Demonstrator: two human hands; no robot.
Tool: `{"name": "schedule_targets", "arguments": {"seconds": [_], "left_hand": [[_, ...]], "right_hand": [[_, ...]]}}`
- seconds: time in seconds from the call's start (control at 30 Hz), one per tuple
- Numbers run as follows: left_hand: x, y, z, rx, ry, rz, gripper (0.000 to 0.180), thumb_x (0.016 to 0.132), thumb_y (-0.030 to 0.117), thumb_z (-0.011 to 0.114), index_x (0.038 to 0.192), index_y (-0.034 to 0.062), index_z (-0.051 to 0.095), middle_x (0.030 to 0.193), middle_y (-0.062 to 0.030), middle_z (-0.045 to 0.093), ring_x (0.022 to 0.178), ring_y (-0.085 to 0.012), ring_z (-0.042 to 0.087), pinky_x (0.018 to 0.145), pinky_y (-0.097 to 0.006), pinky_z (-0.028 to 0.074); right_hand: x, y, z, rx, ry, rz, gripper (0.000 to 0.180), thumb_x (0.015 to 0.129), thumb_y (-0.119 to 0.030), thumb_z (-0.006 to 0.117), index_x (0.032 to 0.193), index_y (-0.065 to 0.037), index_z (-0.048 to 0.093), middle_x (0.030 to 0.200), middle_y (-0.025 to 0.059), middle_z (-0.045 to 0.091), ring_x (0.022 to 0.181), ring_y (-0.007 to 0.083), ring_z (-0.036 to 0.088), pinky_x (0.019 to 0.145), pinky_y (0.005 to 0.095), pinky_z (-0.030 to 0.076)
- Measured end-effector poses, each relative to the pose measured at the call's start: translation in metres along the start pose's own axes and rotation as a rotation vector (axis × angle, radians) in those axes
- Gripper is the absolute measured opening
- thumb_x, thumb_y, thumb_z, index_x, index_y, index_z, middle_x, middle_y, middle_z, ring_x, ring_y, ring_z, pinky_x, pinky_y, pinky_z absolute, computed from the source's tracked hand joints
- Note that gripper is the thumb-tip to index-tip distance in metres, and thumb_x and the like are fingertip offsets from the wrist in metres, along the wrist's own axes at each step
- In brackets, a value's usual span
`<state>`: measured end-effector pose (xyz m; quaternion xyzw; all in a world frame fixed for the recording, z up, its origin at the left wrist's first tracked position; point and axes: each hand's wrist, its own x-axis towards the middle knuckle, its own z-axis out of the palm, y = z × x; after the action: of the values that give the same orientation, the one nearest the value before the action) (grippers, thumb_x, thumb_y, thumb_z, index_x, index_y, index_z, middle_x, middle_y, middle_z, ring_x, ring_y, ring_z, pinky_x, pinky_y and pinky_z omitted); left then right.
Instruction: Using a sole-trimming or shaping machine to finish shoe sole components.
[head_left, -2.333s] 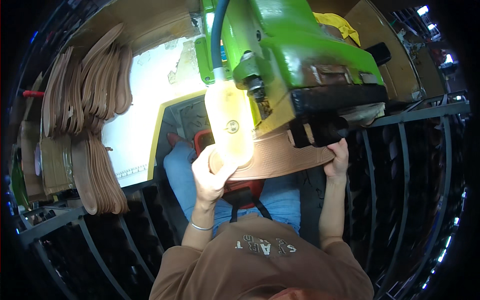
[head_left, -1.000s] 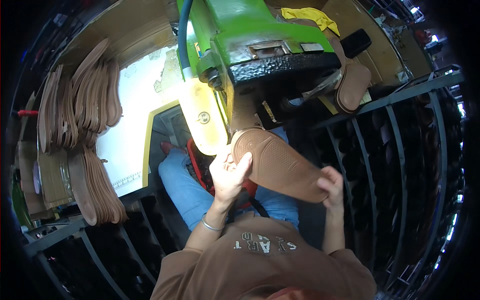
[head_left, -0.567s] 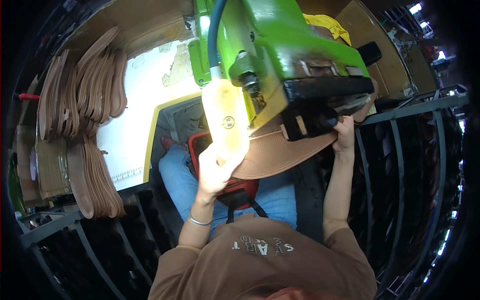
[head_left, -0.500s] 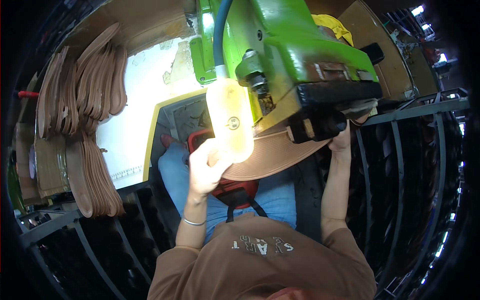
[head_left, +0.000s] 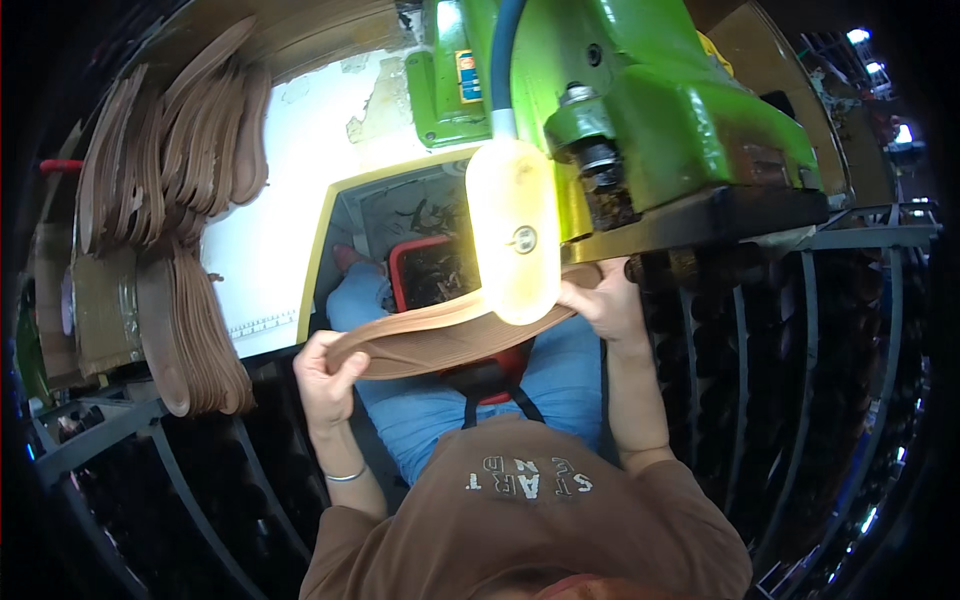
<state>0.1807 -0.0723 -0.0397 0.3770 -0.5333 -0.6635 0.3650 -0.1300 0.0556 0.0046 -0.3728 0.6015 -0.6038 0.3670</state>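
Note:
A long brown shoe sole (head_left: 440, 350) with a raised edge is stretched between my two hands, above my lap. My left hand (head_left: 328, 385) is closed on its left end, thumb on top. At the other end, my right hand (head_left: 612, 305) pinches the sole with the thumb over it. A glowing yellow-white lamp (head_left: 515, 220) on a dark flexible neck hides part of the sole's right half. Just beyond my right hand is the head of a green machine (head_left: 690, 120), with a dark lower part above and to the right of the sole.
Several brown soles stand in a row (head_left: 205, 150) and a stack (head_left: 190, 335) at the left of the white worktop (head_left: 275, 240). A red-rimmed bin (head_left: 398, 275) with dark scraps sits below the worktop's cutout. Metal rails (head_left: 790, 330) flank me on both sides.
The sole has come left, out from under the machine head. My left hand has moved left to its end, and my right hand has moved left and down from the machine's right side.

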Motion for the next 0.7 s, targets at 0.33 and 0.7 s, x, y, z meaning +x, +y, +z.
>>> {"name": "schedule_targets", "arguments": {"seconds": [0.33,0.7], "left_hand": [[0.033,-0.001,0.172,0.078,-0.228,0.220,0.019,0.077,0.009,0.073,0.090,-0.0034,0.066,0.064,-0.0023,0.061,0.054,-0.0037,0.049,0.048,-0.021,0.039],[0.040,0.026,0.074,-0.150,-0.051,0.057,0.035,0.073,-0.002,0.064,0.108,-0.0083,0.058,0.100,-0.0139,0.063,0.092,-0.0190,0.061,0.086,-0.029,0.046]], "right_hand": [[-0.014,-0.036,-0.137,0.096,0.400,-0.133,0.020,0.084,-0.006,0.063,0.101,0.003,0.059,0.094,0.0083,0.065,0.085,0.0141,0.062,0.079,0.0256,0.047],[-0.008,-0.007,-0.050,0.109,0.212,0.150,0.027,0.081,-0.015,0.066,0.104,-0.002,0.059,0.082,0.0038,0.063,0.052,0.0034,0.052,0.033,0.0164,0.034]]}}
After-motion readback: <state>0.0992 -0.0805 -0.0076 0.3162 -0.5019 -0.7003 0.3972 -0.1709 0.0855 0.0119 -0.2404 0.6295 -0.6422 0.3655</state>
